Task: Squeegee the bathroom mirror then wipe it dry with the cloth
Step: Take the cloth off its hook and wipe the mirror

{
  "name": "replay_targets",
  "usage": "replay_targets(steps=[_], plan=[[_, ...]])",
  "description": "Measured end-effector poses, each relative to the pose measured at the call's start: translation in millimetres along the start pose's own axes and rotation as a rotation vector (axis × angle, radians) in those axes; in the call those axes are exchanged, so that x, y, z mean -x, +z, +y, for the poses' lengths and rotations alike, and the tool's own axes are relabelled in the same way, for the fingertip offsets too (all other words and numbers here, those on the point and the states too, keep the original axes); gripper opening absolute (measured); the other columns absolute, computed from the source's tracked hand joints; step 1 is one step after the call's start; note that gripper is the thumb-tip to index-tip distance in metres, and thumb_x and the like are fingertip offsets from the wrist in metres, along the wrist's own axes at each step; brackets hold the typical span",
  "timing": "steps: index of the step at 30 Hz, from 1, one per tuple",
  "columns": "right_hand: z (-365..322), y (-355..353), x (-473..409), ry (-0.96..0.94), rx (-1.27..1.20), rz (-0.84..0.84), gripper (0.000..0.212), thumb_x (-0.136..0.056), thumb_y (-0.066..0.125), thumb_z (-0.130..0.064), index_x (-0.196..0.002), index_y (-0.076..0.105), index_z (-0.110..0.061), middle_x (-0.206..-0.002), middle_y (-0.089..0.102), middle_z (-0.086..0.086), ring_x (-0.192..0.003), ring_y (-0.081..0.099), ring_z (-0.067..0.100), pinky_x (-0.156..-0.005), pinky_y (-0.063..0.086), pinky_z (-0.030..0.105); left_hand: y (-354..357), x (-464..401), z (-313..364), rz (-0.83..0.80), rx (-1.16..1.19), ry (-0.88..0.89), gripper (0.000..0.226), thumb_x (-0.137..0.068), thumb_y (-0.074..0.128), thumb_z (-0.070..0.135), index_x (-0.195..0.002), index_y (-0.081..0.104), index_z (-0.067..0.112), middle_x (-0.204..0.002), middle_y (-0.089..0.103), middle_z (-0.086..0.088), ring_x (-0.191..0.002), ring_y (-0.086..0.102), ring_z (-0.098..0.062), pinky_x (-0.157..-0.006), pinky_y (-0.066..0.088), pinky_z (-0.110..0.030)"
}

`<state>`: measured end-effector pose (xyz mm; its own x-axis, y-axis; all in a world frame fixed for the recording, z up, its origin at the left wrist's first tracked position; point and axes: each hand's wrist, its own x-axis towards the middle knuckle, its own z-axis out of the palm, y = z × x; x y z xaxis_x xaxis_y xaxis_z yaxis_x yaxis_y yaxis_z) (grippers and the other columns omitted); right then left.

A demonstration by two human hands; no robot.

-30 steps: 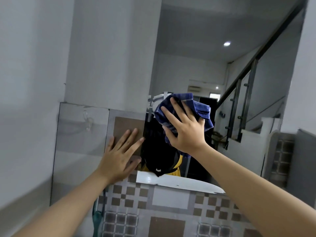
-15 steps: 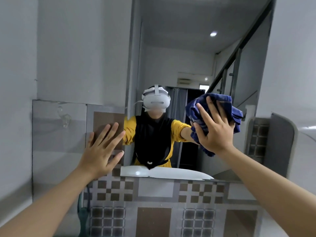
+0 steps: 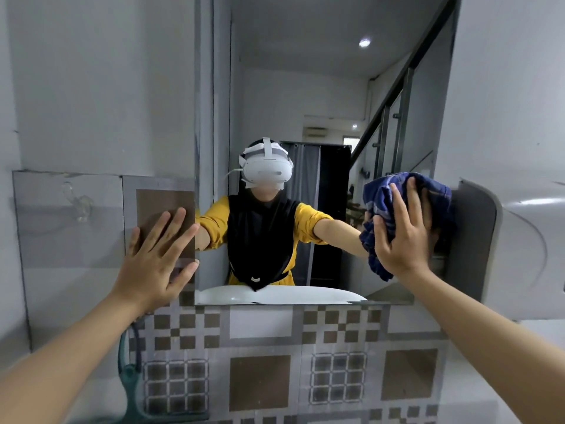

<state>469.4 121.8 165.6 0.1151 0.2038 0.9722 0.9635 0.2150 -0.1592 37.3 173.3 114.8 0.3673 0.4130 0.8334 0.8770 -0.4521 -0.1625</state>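
The bathroom mirror [image 3: 330,87] hangs on the wall ahead and reflects a person in a yellow top and black scarf. My right hand [image 3: 400,234] presses a crumpled dark blue cloth [image 3: 382,197] flat against the mirror near its right edge. My left hand [image 3: 156,255] rests flat on the tiled wall just left of the mirror's left edge, fingers spread and holding nothing. A green squeegee [image 3: 130,371] hangs low against the wall under my left forearm, partly hidden.
Patterned brown and grey tiles [image 3: 260,362] cover the wall below the mirror. A clear suction hook [image 3: 80,203] sticks to the tile at left. A grey curved panel [image 3: 480,237] stands right of the mirror. White wall lies above.
My right hand has slid the cloth to the right across the mirror, from its middle to near its right edge. My left hand stays planted on the wall. The view has turned left.
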Motion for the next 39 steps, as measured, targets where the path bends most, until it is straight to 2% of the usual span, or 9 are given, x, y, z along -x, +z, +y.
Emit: replay_targets(steps=[5, 11, 17, 20, 25, 27, 32, 36, 39], plan=[[-26.0, 9.9, 18.8, 0.184, -0.030, -0.021, 0.059, -0.093, 0.037, -0.048, -0.148, 0.021, -0.033, -0.161, 0.014, 0.000, -0.147, 0.009, 0.028, -0.104, 0.034, 0.063, 0.2, -0.1, -0.6, 0.002, 0.000, 0.007, 0.065, -0.090, 0.018, 0.062, -0.148, 0.015, 0.033, -0.160, 0.004, 0.004, -0.147, 0.008, -0.023, -0.113, 0.004, -0.056], [-90.0, 37.2, 36.5, 0.248, 0.007, 0.035, 0.056, -0.093, 0.036, -0.047, -0.146, 0.025, -0.032, -0.158, 0.024, 0.005, -0.144, 0.019, 0.032, -0.106, 0.027, 0.062, -2.8, 0.0, -1.2, -0.046, 0.031, -0.001, 0.065, -0.091, 0.018, 0.061, -0.149, 0.013, 0.032, -0.160, 0.005, 0.002, -0.147, 0.004, -0.022, -0.112, 0.009, -0.061], [-164.4, 68.3, 38.9, 0.119, -0.033, 0.008, 0.054, -0.094, 0.043, -0.045, -0.144, 0.036, -0.028, -0.155, 0.032, 0.006, -0.142, 0.024, 0.031, -0.099, 0.037, 0.062, -10.0, 0.0, -5.1, -0.080, 0.098, 0.033, 0.067, -0.090, 0.033, 0.050, -0.149, 0.006, 0.035, -0.160, -0.003, 0.006, -0.147, -0.005, -0.016, -0.114, 0.004, -0.057], [-203.6, 86.4, 40.5, 0.049, -0.036, 0.017, 0.054, -0.092, 0.049, -0.043, -0.143, 0.037, -0.031, -0.154, 0.035, 0.005, -0.142, 0.027, 0.028, -0.102, 0.033, 0.060, -16.5, 1.9, -14.7, -0.066, 0.114, 0.067, 0.068, -0.091, 0.034, 0.046, -0.149, 0.002, 0.033, -0.160, -0.007, 0.003, -0.146, -0.008, -0.015, -0.114, 0.005, -0.054], [-249.4, 108.4, 49.2, -0.077, -0.021, 0.044, 0.055, -0.089, 0.055, -0.042, -0.142, 0.040, -0.034, -0.153, 0.035, 0.001, -0.139, 0.034, 0.027, -0.103, 0.030, 0.054, -20.4, 4.6, -50.6, 0.004, 0.003, -0.043, 0.067, -0.090, 0.033, 0.044, -0.150, 0.008, 0.029, -0.160, -0.007, -0.002, -0.147, -0.007, -0.018, -0.114, 0.002, -0.055], [-250.6, 111.1, 51.0, -0.108, -0.004, 0.056, 0.054, -0.089, 0.056, -0.043, -0.141, 0.044, -0.034, -0.152, 0.036, 0.000, -0.138, 0.033, 0.026, -0.100, 0.032, 0.054, -14.9, 4.9, -61.7, 0.033, -0.052, -0.003, 0.066, -0.090, 0.034, 0.043, -0.149, 0.009, 0.028, -0.160, 0.000, -0.005, -0.147, -0.001, -0.020, -0.115, 0.003, -0.055], [-230.6, 104.8, 56.0, -0.304, 0.036, 0.097, 0.046, -0.089, 0.054, -0.042, -0.133, 0.055, -0.031, -0.146, 0.045, 0.002, -0.137, 0.037, 0.021, -0.092, 0.040, 0.048, 2.2, 3.2, -63.1, 0.225, -0.183, 0.033, 0.061, -0.089, 0.039, 0.039, -0.146, 0.031, 0.020, -0.155, 0.022, -0.011, -0.145, 0.018, -0.026, -0.113, 0.015, -0.056], [-199.8, 94.5, 66.7, -0.395, 0.067, 0.049, 0.043, -0.089, 0.053, -0.042, -0.131, 0.058, -0.031, -0.146, 0.043, 0.000, -0.134, 0.041, 0.021, -0.085, 0.043, 0.045, 5.0, 3.2, -65.1, 0.295, -0.212, 0.062, 0.060, -0.090, 0.038, 0.040, -0.146, 0.031, 0.019, -0.155, 0.023, -0.011, -0.144, 0.019, -0.026, -0.112, 0.016, -0.056], [-168.5, 82.3, 70.2, -0.417, 0.116, 0.055, 0.044, -0.087, 0.056, -0.041, -0.130, 0.058, -0.030, -0.145, 0.043, 0.002, -0.134, 0.042, 0.022, -0.087, 0.041, 0.044, 5.8, 2.4, -64.7, 0.305, -0.246, 0.065, 0.059, -0.092, 0.034, 0.040, -0.147, 0.028, 0.020, -0.155, 0.022, -0.012, -0.144, 0.019, -0.027, -0.112, 0.014, -0.055]])
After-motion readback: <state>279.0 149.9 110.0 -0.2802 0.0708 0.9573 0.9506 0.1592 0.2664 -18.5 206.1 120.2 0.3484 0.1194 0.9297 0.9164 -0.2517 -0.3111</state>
